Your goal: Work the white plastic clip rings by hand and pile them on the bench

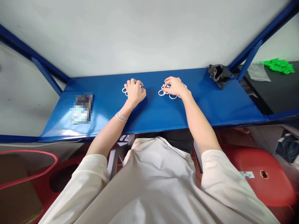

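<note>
Head view, hands [135, 92] over rings [173, 98], glossy tabletop [158, 113]

- White: rings [123, 90] at the left fingers [132, 82], more rings [173, 98] at the right fingers [167, 83]
- Plain blue: tabletop [154, 113] beneath the fingers
- Silver: bracelets [121, 117] behind the left fingers
- Black: bag [223, 79], right of the right fingers
- Bright green: pile [279, 66], farther right
- Plain beige: shirt [154, 180], on the fingers' near side
- Pale grey: wall [149, 37] beyond the fingers

White rings [173, 98] partly hidden by left hand [135, 91] and right hand [174, 86]
</note>
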